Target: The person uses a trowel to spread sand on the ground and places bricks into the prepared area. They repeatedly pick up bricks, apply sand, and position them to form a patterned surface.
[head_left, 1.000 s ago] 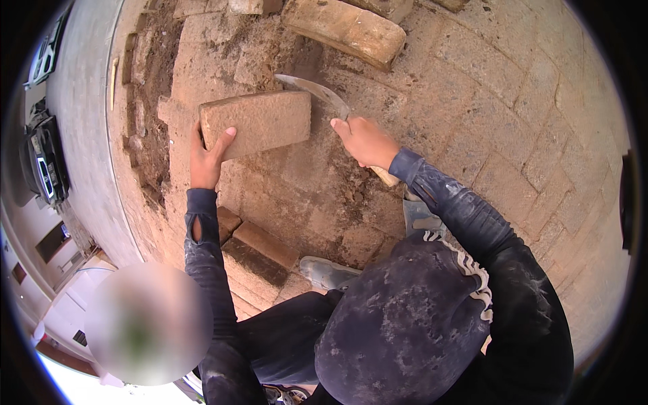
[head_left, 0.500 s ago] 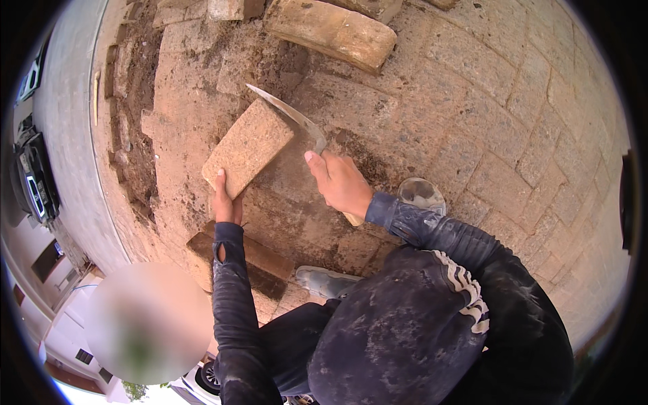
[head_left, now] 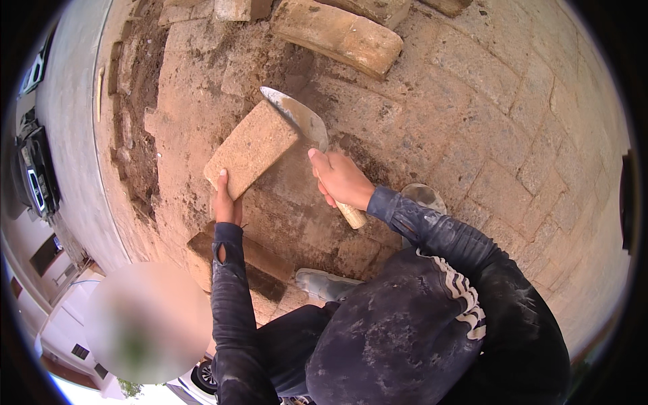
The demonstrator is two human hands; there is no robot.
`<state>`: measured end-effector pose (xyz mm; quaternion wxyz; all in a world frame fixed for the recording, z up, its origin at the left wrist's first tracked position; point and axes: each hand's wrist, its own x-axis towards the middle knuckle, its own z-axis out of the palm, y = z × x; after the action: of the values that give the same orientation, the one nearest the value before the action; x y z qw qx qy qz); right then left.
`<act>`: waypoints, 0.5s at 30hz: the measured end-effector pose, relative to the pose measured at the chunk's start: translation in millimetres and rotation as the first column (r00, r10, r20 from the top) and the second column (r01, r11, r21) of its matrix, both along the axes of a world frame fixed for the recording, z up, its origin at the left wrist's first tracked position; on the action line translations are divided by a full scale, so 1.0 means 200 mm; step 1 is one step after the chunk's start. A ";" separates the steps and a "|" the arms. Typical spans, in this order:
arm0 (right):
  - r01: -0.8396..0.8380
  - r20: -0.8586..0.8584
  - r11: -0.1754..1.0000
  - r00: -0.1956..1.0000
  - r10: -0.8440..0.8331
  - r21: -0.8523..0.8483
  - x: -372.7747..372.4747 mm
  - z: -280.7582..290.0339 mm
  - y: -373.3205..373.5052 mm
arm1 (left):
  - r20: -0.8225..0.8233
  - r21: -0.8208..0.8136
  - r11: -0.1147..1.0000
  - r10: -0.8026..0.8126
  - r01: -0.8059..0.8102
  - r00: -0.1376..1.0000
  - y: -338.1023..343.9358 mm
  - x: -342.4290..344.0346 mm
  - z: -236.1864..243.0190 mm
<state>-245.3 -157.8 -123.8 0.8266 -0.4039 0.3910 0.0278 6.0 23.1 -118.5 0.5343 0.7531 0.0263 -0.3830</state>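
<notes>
Brick paving [head_left: 513,135] below; paver brick [head_left: 251,147] long axis lower-left to upper-right; trowel [head_left: 300,121] tip upper-left.

Rectangular tan paving brick [head_left: 251,148], rough-faced and dusty, tilted diagonally above the paved ground, its lower end held. Steel trowel [head_left: 297,116] with pointed, mortar-smeared blade lies against the brick's upper right edge; wooden handle held.
</notes>
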 end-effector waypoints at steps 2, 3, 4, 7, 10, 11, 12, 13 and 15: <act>0.022 -0.040 0.975 0.999 -0.013 0.223 -0.01 0.01 0.00 | 0.036 0.037 0.998 -0.049 0.047 0.998 0.00 -0.01 0.04; 0.063 -0.076 0.979 0.996 -0.049 0.194 -0.02 0.02 0.00 | 0.062 0.049 0.995 -0.086 0.083 0.994 -0.02 -0.02 0.06; 0.062 -0.085 0.976 0.995 -0.046 0.208 -0.04 0.03 0.01 | 0.084 0.062 0.991 -0.127 0.123 0.988 -0.03 -0.03 0.09; 0.072 -0.073 0.971 0.996 -0.057 0.230 -0.08 0.06 0.03 | 0.175 0.129 0.981 -0.168 0.147 0.970 -0.09 -0.05 0.19; 0.094 -0.149 0.914 0.988 -0.037 0.394 -0.13 0.05 0.04 | 0.197 0.125 0.983 -0.156 0.133 0.968 -0.17 -0.09 0.27; 0.056 -0.142 0.953 0.990 -0.014 0.298 -0.15 0.05 0.04 | 0.184 0.082 0.988 -0.146 0.133 0.972 -0.21 -0.09 0.30; 0.060 -0.150 0.960 0.988 -0.019 0.273 -0.17 0.05 0.05 | 0.201 0.059 0.994 -0.105 0.095 0.974 -0.25 -0.11 0.31; 0.082 -0.121 0.962 0.991 -0.052 0.260 -0.21 0.06 0.05 | 0.268 0.055 0.987 -0.161 0.151 0.950 -0.27 -0.12 0.35; 0.131 -0.072 0.963 0.990 -0.117 0.235 -0.28 0.09 0.05 | 0.385 0.283 0.956 -0.191 0.081 0.903 -0.36 -0.14 0.41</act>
<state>-300.9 -147.5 -105.5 0.8576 -0.2752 0.4331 0.0344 -22.8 -49.6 -37.5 0.3963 0.8798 -0.0889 -0.2471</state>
